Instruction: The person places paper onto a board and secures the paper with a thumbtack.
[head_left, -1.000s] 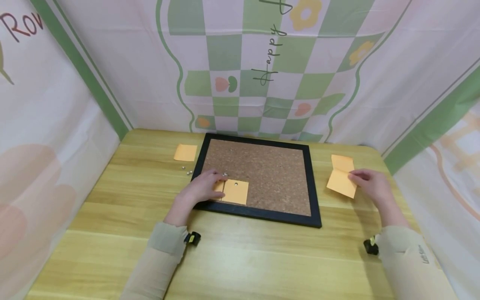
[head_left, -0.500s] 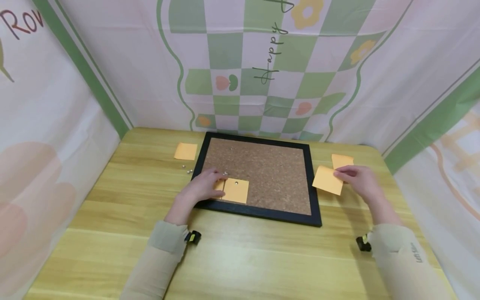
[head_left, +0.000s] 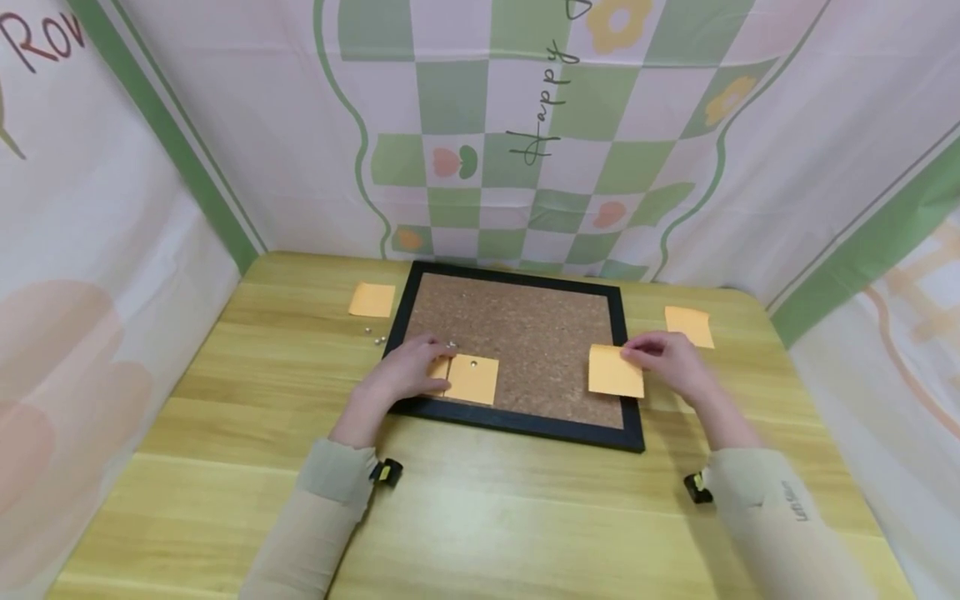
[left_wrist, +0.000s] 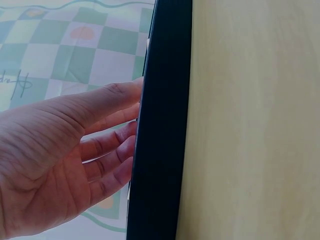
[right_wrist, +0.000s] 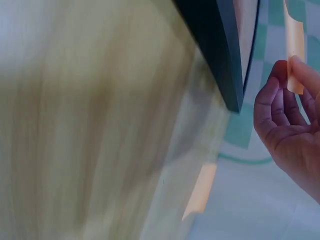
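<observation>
My right hand [head_left: 667, 362] pinches an orange sticky note [head_left: 613, 372] at its upper right, between thumb and fingers. The note hangs over the right edge of the black-framed cork board [head_left: 547, 333]. In the right wrist view the held note [right_wrist: 295, 50] looks slightly curled. My left hand [head_left: 405, 372] rests at the board's lower left, fingertips down on it over another orange note [head_left: 438, 371], mostly hidden. Beside that lies an orange note [head_left: 474, 385] with a silver pushpin [head_left: 473, 363] near its top. Small silver pins [head_left: 452, 344] sit by the left fingertips.
One orange note [head_left: 372, 300] lies on the wooden table [head_left: 480, 508] left of the board, with several loose silver pins [head_left: 378, 340] below it. Another orange note [head_left: 690, 326] lies to the right. A patterned fabric backdrop [head_left: 517, 167] stands behind the table.
My right hand has carried the sticky note leftward, from beside the other note on the right to above the board's right edge. My left hand has stayed in place.
</observation>
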